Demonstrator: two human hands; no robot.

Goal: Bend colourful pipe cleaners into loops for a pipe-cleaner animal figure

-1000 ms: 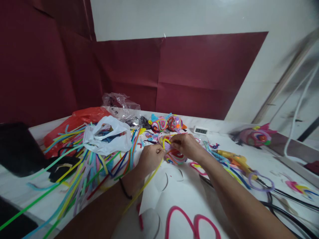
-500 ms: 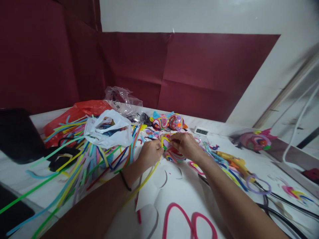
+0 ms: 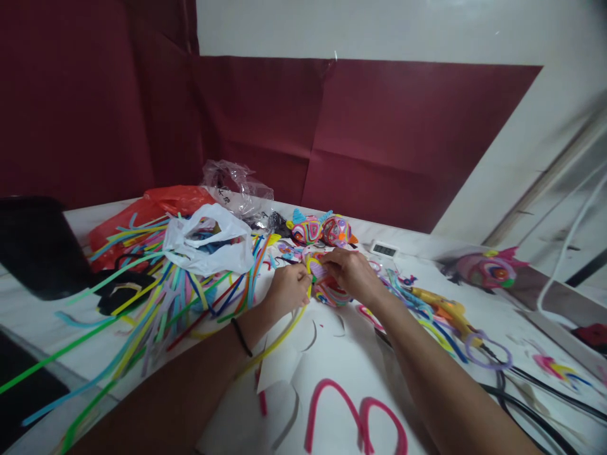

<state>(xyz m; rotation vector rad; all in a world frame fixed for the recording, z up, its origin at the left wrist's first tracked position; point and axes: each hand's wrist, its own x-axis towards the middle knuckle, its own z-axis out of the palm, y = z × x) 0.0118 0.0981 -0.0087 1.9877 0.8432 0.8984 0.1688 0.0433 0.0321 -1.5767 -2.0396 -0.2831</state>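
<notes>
My left hand pinches a yellow pipe cleaner, whose long tail curves down towards my left forearm. My right hand is closed at the pipe cleaner's upper part, its fingertips against a round craft piece coiled in multicoloured pipe cleaners. My fingers cover part of that piece, so the exact grip is partly hidden. Just behind it sit two finished-looking round coiled figures, a left one with blue fins and a right one with an orange tip.
Left of my hands lie many loose pipe cleaners, a white plastic bag and a red bag. A yellow glue gun with its cable, a small digital display and a pink fish figure are on the right. White paper lies below.
The yellow pipe cleaner's upper loop has shifted slightly at the craft piece, and both hands have adjusted a little. The view has tilted slightly.
</notes>
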